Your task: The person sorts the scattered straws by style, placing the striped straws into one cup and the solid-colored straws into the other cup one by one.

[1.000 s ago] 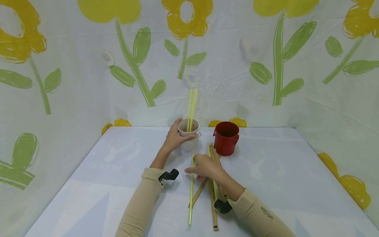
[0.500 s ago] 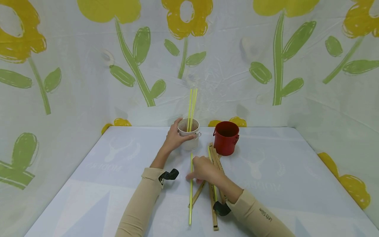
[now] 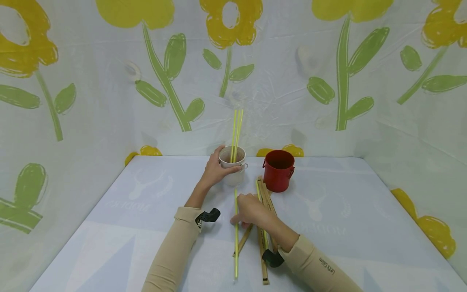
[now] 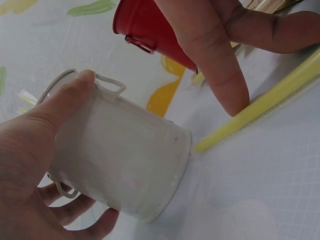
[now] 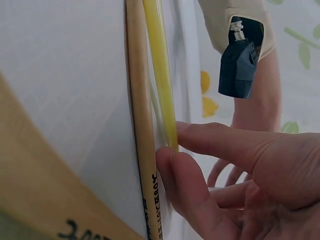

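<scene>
- While the left hand (image 3: pixel 213 172) grips the white cup (image 3: pixel 233 165), thumb on its rim, two yellow straws (image 3: pixel 236 134) stand upright inside; the cup's interior is not visible.
- Right hand (image 3: pixel 251 210) pinches the loose yellow straw (image 3: pixel 236 235) lying flat on the table (image 3: pixel 346 211) between cup and near edge; fingertips (image 5: pixel 172 162) close on it.
- Wooden sticks (image 3: pixel 263 259) lie just beside it, partly hidden under the right forearm; their count is unclear.
- Red bucket (image 3: pixel 279 170) stands right of the cup, apart from it.
</scene>
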A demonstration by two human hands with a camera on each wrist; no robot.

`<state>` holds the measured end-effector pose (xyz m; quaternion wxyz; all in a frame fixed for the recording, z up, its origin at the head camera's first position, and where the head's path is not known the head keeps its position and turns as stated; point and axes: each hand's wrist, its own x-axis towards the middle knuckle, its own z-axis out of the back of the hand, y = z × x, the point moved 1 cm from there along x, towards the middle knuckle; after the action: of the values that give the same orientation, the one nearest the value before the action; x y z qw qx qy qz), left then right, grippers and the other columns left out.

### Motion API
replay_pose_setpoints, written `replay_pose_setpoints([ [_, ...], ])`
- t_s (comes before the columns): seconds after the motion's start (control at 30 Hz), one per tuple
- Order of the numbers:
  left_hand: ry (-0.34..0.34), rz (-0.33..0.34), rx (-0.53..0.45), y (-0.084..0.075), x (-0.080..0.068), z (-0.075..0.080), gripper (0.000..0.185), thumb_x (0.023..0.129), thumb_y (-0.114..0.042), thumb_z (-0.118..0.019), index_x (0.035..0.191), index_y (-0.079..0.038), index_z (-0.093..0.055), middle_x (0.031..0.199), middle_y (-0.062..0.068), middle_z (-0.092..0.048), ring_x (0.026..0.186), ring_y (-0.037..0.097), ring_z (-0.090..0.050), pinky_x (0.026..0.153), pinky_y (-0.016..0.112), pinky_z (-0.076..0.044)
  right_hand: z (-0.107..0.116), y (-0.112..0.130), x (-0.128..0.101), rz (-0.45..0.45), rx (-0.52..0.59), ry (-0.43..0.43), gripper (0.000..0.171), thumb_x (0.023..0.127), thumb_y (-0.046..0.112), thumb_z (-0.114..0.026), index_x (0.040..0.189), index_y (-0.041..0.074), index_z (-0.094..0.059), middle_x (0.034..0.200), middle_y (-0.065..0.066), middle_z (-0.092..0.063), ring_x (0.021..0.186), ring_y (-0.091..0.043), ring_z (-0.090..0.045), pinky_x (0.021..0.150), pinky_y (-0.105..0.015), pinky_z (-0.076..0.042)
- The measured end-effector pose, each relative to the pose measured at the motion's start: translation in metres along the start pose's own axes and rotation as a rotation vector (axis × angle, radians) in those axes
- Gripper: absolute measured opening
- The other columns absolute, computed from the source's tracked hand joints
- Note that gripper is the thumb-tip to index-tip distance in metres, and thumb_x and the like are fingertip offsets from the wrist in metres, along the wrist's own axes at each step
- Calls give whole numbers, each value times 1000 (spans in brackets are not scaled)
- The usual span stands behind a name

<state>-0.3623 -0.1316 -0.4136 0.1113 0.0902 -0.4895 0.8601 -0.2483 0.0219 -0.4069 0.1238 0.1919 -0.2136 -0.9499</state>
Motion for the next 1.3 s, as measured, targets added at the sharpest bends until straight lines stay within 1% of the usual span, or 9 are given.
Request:
replay_pose_setpoints([
  [0.07, 0, 1, 3, 0, 0, 0, 102, 74, -43, -85, 154, -23, -25, 146, 15, -41, 135, 34, -43, 107, 55, -39, 0, 0, 0, -7, 9, 6, 37, 75, 27, -86, 90, 5, -60, 62, -8, -65, 52, -17, -64, 53, -23, -46],
  [0.2, -2, 0, 7, -1, -1, 0, 103, 74, -43, -85, 155, -19, -26, 147, 16, -41, 135, 34, -43, 107, 56, -39, 0, 1, 0, -21, 31, 16, 36, 76, 25, -86, 91, 5, -60, 64, -9, -65, 52, -17, -65, 54, -23, -49],
  [0.3, -5, 2, 8, -1, 0, 0, 104, 74, -43, -85, 155, -17, -25, 147, 16, -41, 135, 34, -42, 107, 56, -38, 1, 1, -1, -24, 50, 22, 37, 76, 23, -85, 95, 4, -60, 67, -9, -64, 52, -17, -66, 54, -23, -50],
  [0.47, -5, 3, 12, 0, 0, 0, 104, 74, -44, -84, 155, -17, -25, 147, 16, -41, 135, 35, -43, 107, 57, -39, 1, 1, -1, -22, 70, 27, 39, 77, 20, -85, 101, 2, -60, 69, -9, -61, 51, -17, -66, 54, -23, -53],
  [0.97, -4, 5, 13, 0, 1, 0, 103, 74, -43, -84, 155, -18, -25, 147, 16, -41, 135, 35, -43, 107, 57, -38, 2, 2, 1, -36, 60, 35, 33, 79, 18, -83, 100, 3, -62, 72, -9, -60, 51, -17, -66, 54, -23, -54],
  [1.3, -3, 5, 14, 2, 1, 0, 104, 74, -43, -85, 155, -18, -24, 146, 17, -41, 134, 35, -44, 106, 57, -39, 4, 1, 2, -28, 93, 61, 31, 81, 14, -81, 103, 2, -63, 72, -10, -61, 52, -18, -67, 55, -24, -54],
])
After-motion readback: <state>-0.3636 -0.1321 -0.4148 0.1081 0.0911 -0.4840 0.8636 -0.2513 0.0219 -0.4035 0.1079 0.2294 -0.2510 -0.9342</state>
